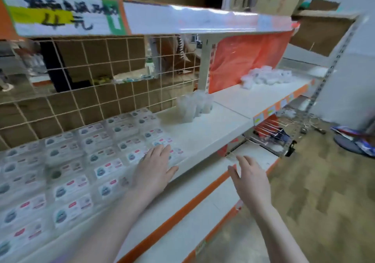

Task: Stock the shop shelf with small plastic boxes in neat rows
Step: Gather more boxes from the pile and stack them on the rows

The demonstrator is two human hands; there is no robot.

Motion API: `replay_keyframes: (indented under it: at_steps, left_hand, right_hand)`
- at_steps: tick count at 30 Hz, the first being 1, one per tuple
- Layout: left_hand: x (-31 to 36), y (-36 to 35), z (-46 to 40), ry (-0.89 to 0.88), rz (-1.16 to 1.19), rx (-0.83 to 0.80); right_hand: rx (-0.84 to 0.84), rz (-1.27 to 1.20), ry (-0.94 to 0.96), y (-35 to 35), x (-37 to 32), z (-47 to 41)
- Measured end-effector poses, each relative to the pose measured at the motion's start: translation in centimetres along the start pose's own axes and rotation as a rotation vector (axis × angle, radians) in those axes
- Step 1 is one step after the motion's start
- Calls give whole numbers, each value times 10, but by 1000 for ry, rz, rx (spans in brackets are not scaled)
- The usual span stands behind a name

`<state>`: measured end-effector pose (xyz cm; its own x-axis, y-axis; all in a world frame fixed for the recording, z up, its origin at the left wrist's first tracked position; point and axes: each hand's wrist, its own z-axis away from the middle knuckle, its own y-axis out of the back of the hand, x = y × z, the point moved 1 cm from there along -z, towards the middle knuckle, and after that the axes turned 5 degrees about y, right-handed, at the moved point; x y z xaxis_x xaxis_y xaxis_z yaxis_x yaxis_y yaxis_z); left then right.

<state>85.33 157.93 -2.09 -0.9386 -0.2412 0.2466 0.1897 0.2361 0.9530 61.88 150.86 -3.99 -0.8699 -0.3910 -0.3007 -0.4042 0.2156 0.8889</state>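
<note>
Rows of small clear plastic boxes (85,161) with blue and red labels cover the left part of the white shelf (203,132). My left hand (154,167) lies flat with straight fingers on the rightmost boxes near the shelf's front edge. My right hand (250,179) hovers in front of the shelf and below its edge, fingers relaxed and spread, holding nothing. The frame is motion-blurred.
A cluster of clear plastic cups (193,105) stands at the shelf's back. White wrapped items (265,77) lie further right before an orange sheet (247,59). A wire grid (101,84) backs the shelf. A lower shelf (203,191) and wooden floor (304,191) lie below.
</note>
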Motion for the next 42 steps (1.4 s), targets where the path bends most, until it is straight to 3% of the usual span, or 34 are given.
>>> replay_keyframes:
  at_steps: [9, 15, 24, 33, 42]
  left_hand:
    - [200, -61, -84, -123, 102, 20]
    - [284, -88, -132, -165, 107, -9]
    - [352, -121, -240, -205, 116, 23]
    - [420, -184, -415, -213, 135, -1]
    - [423, -198, -537, -114, 119, 27]
  right_hand:
    - [53, 68, -96, 50, 176, -54]
    - [75, 97, -128, 68, 262, -93]
    - [121, 50, -144, 59, 343, -173]
    - [168, 68, -186, 35, 435, -333]
    - [152, -14, -112, 1, 465, -472]
